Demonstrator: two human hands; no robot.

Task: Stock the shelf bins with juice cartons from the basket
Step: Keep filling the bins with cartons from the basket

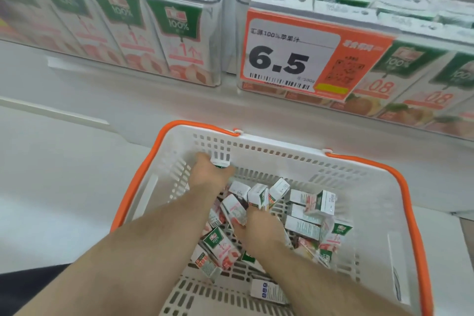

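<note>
A white basket with orange rim stands below the shelf and holds several small juice cartons lying loose. My left hand is inside the basket at its far left and grips a carton, only the white top of which shows. My right hand is in the middle of the pile and holds cartons, one pink and white, another white and green beside it. Two clear shelf bins above are packed with upright cartons.
An orange and white price tag reading 6.5 hangs on the front of the right bin. The white shelf ledge runs between bins and basket. A dark patch of clothing shows at the lower left.
</note>
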